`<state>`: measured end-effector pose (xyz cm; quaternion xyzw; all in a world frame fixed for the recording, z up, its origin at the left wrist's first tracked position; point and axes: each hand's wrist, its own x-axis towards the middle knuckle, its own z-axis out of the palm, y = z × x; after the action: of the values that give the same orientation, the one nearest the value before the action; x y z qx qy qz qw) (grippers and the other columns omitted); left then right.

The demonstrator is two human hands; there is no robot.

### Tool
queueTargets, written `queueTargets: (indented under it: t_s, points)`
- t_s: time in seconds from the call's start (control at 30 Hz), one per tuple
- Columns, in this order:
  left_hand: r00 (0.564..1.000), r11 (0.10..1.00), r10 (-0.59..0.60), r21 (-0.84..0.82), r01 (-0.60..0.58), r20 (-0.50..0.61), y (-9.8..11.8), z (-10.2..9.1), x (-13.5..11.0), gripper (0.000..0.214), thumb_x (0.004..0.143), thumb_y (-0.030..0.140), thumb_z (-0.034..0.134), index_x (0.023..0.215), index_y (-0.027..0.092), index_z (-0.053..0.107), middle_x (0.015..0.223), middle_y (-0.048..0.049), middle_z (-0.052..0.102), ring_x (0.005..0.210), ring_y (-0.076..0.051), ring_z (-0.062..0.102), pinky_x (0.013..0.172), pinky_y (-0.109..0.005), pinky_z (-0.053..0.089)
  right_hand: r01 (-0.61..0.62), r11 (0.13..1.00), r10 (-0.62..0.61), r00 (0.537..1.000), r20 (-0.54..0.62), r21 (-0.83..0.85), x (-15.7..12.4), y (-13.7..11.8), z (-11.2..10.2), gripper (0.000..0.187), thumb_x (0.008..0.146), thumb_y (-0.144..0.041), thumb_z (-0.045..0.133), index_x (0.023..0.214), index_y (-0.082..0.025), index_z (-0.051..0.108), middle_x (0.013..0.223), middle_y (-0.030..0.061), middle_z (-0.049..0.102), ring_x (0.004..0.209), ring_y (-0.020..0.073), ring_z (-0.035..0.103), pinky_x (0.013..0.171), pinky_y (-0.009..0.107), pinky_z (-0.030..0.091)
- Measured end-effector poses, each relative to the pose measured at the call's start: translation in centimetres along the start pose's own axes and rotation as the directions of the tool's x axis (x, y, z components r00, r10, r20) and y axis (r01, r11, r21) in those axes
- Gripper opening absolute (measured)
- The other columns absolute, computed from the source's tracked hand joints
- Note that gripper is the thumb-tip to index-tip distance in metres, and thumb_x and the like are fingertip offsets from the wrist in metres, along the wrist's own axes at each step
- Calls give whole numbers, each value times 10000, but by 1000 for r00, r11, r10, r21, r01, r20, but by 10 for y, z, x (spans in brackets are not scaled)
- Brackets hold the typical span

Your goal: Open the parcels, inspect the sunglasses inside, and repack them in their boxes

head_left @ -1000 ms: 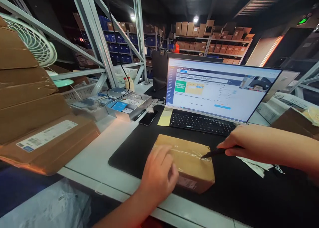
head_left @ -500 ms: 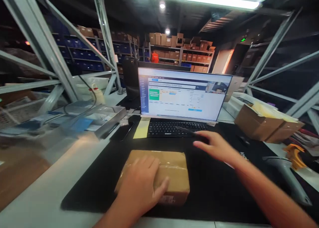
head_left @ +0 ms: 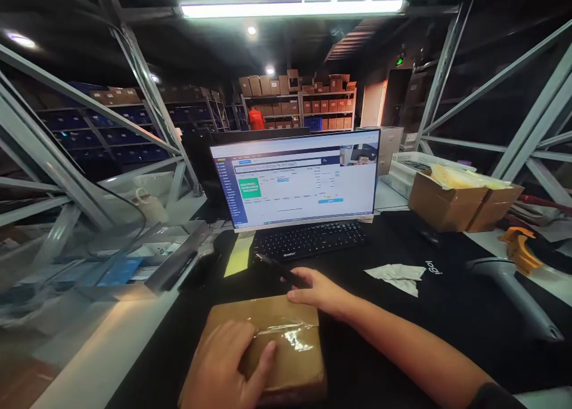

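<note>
A small cardboard parcel (head_left: 286, 331) sealed with clear tape lies on the black desk mat (head_left: 447, 313) right in front of me. My left hand (head_left: 223, 367) lies flat on its near left corner and presses it down. My right hand (head_left: 319, 290) rests at the parcel's far edge, shut on a black pen-like tool (head_left: 277, 269) whose tip points left towards the keyboard (head_left: 308, 240). Behind the keyboard stands a lit monitor (head_left: 297, 179).
A metal tray (head_left: 147, 260) of small items and a yellow note (head_left: 239, 257) lie to the left. Crumpled paper (head_left: 395, 275), open cardboard boxes (head_left: 460, 203), a grey scanner (head_left: 509, 296) and an orange tool (head_left: 518, 248) lie to the right. Steel racking frames both sides. A person in orange (head_left: 256, 118) stands far back.
My view has swung right and up. My right hand lifted the tool off the parcel's right end and came round to its far edge; my left hand stayed on the parcel.
</note>
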<state>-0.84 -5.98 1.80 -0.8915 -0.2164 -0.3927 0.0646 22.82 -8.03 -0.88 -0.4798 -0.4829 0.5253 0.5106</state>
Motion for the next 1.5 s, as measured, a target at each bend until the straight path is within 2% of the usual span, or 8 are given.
queueTargets:
  t_s: [0.2,0.57,0.73,0.83,1.03,1.2,1.33,1.5]
  points:
    - [989,998,66,-9,-67,-129,3,-3,-11,173,970,272,544,819,190,564,648,-14,568,618,-173,554,605,-290,419,-16,999,15,1000,17,49,-7,-5,1,465,697,-461,809,1054,-187,692,946,8,656,933,201,592,909,346,435]
    - [995,995,101,-14,-101,-13,26,-41,-26,449,1059,406,282,752,187,525,586,-26,569,551,-161,542,566,-294,418,137,981,-118,984,131,-139,-35,-23,13,357,828,-409,665,1108,-188,652,1041,34,641,966,206,572,878,328,438]
    - [945,965,192,226,-132,-266,24,-25,-32,461,1067,319,270,709,180,524,607,-68,630,594,-185,614,576,-295,406,25,999,-24,999,21,-41,-25,-4,14,398,797,-477,661,1071,-188,649,948,23,635,864,189,575,780,303,440]
    - [929,951,221,278,-137,-297,19,-22,-35,480,1070,316,267,710,172,549,600,-71,649,598,-186,648,598,-294,448,-1,1000,1,1000,7,-7,-21,3,12,413,801,-490,657,1087,-193,639,953,21,628,836,178,569,745,290,434]
    - [986,981,118,167,-98,-121,27,-19,-80,514,1068,351,228,1032,143,697,954,-123,777,988,-229,736,820,-326,578,-41,999,42,999,15,-24,-20,0,9,432,807,-483,669,1125,-190,645,1009,37,638,909,201,573,787,306,440]
    - [986,963,106,262,-71,-125,34,4,-119,276,966,161,469,1123,73,679,1059,-181,759,1405,-285,450,1102,-398,458,-26,999,27,999,24,-43,-18,1,8,443,814,-487,654,1131,-178,643,1033,51,649,938,219,582,835,338,446]
    - [989,965,147,224,-140,-19,29,-4,-116,212,897,76,601,1095,82,674,1037,-172,766,1375,-280,493,1123,-397,440,-3,999,4,1000,15,-51,-18,3,8,446,813,-484,645,1130,-171,641,1061,62,658,977,237,591,877,361,445]
    - [988,960,97,251,-125,122,22,-25,-81,72,905,191,681,964,176,644,1178,-168,724,1165,-294,667,1217,-636,117,34,995,-32,999,23,-93,-17,5,7,460,810,-476,630,1139,-154,642,1097,95,670,1029,278,604,910,402,449]
